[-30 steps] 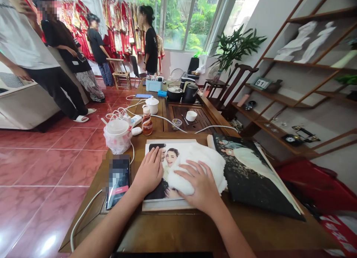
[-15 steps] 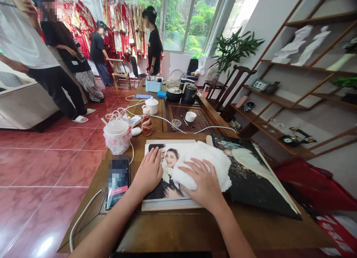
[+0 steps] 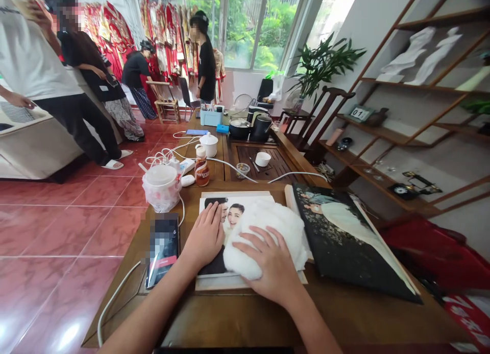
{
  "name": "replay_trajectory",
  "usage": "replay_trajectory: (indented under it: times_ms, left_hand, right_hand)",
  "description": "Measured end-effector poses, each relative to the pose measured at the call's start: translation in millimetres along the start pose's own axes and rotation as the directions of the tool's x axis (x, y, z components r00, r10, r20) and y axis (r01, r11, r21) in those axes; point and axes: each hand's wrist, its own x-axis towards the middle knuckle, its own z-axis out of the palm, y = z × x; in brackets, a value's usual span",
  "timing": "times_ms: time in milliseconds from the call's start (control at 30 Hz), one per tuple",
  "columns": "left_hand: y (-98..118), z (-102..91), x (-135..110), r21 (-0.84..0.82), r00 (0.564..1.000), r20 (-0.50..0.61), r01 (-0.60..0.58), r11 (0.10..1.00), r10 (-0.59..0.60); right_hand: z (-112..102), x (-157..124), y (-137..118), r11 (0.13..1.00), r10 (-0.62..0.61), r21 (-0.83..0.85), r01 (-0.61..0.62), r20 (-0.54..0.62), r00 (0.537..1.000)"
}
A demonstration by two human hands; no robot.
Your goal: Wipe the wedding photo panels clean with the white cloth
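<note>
Mounted wedding photo print: lying flat, pale board edge showing along the near side; portrait of a couple in dark suit and white gown. White fluffy wad of cotton-like fibre: bunched, resting on the print's right half, covering most of the gown. Left hand flat on the print's left part; right hand pressed on the wad, fingers spread.
</note>
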Motion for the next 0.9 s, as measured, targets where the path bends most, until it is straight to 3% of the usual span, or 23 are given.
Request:
replay_trajectory:
  times_ms: [200,333,500,767,900]
  left_hand:
    - [-1,0.8,-1,-0.018,1.0,-0.023,-0.005,1.0,0.004]
    - [-1,0.3,-1,-0.022,1.0,-0.023,-0.005,1.0,0.005]
    - [-1,0.1,0,-0.017,1.0,-0.019,-0.008,1.0,0.008]
    - [1,-1.0,1,-0.004,1.0,-0.007,-0.004,1.0,0.004]
    - [1,-0.7,1,-0.001,1.0,-0.002,-0.003,1.0,0.003]
  right_hand:
    - [-3,-3,44,0.981,0.132,-0.119,-0.155,-0.182,0.974]
    - [-3,-2,54,0.964,0.166,-0.164,-0.21,-0.247,0.955]
    - [-1,-3,35,0.97,0.153,-0.147,-0.192,-0.238,0.959]
    - [4,-2,-16,0.999,0.003,-0.033,-0.004,-0.033,0.999]
    - [3,0,-16,0.999,-0.039,-0.002,0.039,-0.004,0.999]
